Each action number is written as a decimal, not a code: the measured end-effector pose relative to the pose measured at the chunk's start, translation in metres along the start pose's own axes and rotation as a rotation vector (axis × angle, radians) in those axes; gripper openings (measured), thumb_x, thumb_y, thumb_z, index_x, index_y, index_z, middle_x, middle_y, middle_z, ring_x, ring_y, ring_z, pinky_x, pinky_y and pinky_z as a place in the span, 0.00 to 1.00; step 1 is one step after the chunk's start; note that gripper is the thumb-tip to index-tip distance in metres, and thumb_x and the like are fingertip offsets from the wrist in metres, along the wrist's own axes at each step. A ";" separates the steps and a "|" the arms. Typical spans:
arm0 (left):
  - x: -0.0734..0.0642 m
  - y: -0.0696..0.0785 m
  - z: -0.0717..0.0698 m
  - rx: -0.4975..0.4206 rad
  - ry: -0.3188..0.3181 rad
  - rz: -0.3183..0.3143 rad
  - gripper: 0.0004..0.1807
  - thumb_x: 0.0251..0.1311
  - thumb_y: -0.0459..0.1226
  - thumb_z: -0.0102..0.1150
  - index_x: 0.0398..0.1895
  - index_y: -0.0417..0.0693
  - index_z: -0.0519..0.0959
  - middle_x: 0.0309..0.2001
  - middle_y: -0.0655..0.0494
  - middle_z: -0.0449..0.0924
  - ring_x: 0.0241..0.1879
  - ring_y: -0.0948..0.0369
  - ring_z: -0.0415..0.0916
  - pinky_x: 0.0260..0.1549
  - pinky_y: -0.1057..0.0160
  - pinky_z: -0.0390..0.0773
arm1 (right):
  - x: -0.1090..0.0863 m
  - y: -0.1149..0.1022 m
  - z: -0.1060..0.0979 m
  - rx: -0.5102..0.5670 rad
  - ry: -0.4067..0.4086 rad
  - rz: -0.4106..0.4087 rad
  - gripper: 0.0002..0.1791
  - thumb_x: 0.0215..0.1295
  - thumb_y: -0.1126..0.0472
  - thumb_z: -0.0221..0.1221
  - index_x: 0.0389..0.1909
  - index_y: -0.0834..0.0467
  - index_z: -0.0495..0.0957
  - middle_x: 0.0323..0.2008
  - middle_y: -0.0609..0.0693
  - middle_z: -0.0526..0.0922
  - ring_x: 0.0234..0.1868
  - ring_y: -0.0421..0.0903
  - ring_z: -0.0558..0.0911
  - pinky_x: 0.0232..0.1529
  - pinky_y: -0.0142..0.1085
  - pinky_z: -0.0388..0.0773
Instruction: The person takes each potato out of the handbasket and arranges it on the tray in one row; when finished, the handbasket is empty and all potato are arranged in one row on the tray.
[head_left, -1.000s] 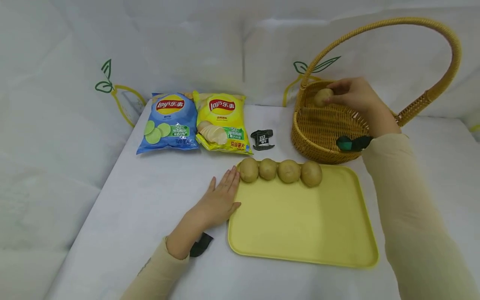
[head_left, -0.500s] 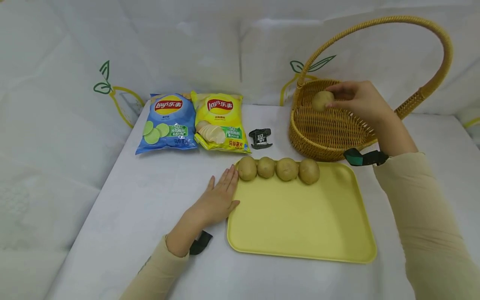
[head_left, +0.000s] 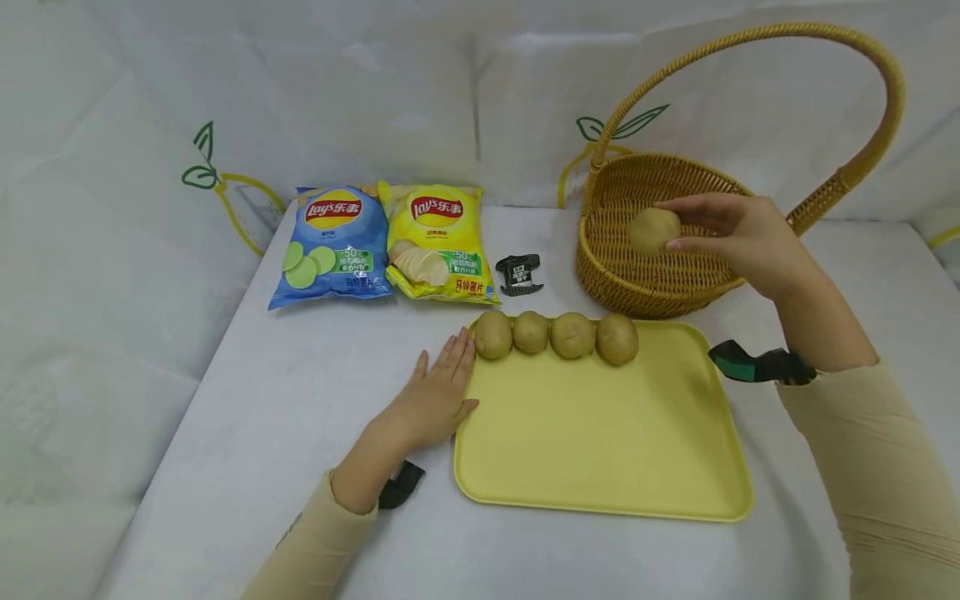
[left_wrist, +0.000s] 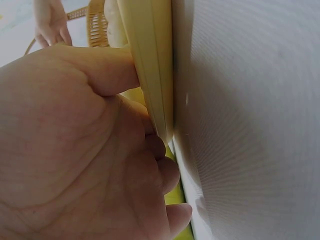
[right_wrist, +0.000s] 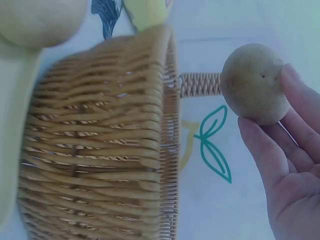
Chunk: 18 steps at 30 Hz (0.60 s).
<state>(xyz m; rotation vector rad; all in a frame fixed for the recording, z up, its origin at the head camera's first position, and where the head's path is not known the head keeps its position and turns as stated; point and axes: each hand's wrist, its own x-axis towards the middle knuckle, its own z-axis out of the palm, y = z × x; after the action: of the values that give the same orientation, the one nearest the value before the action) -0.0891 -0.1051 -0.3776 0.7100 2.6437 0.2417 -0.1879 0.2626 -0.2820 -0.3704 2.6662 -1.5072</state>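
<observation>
My right hand (head_left: 757,237) pinches a potato (head_left: 652,230) between thumb and fingers. In the right wrist view this potato (right_wrist: 255,82) is held clear of the wicker basket's rim (right_wrist: 162,75). From the head view it appears over the mouth of the basket (head_left: 637,292). My left hand (head_left: 431,404) lies with straight fingers along the left edge of the yellow tray (head_left: 592,442), its thumb at the rim. In the left wrist view the thumb touches the tray's side (left_wrist: 150,65). Several potatoes (head_left: 572,336) line the tray's far edge, the leftmost beside my left fingertips.
A blue chip bag (head_left: 333,246) and a yellow chip bag (head_left: 438,242) lie at the back left. A small black packet (head_left: 519,275) sits between the yellow bag and the basket. The basket's tall handle (head_left: 795,32) arches over its right side.
My right hand has moved slightly toward me and right, still holding the potato, which now appears lower over the basket. The left hand stays at the tray. The view has shifted a little.
</observation>
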 end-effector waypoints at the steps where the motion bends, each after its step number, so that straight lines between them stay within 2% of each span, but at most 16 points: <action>1: 0.000 0.000 0.000 -0.001 -0.001 0.000 0.40 0.71 0.46 0.42 0.73 0.36 0.36 0.74 0.44 0.25 0.73 0.51 0.27 0.66 0.43 0.37 | -0.004 0.000 0.001 0.008 0.002 -0.011 0.24 0.58 0.64 0.65 0.58 0.58 0.76 0.50 0.41 0.79 0.48 0.32 0.78 0.41 0.19 0.73; 11: 0.000 -0.001 0.001 0.001 0.003 0.007 0.40 0.71 0.46 0.42 0.73 0.36 0.36 0.74 0.44 0.25 0.73 0.51 0.28 0.66 0.42 0.37 | -0.035 0.008 0.007 0.046 0.023 -0.158 0.25 0.55 0.77 0.62 0.55 0.61 0.78 0.52 0.45 0.81 0.46 0.35 0.80 0.36 0.22 0.76; 18: 0.000 0.000 0.000 0.002 -0.001 0.004 0.40 0.71 0.46 0.42 0.73 0.36 0.36 0.74 0.44 0.25 0.73 0.51 0.27 0.66 0.42 0.37 | -0.058 0.021 0.011 0.209 -0.070 -0.219 0.26 0.53 0.84 0.58 0.55 0.72 0.73 0.53 0.49 0.80 0.46 0.39 0.82 0.40 0.29 0.78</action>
<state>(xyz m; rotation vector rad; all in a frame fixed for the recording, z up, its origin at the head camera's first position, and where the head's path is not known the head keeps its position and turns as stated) -0.0895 -0.1053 -0.3776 0.7162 2.6419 0.2396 -0.1339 0.2776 -0.3094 -0.7045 2.4502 -1.7751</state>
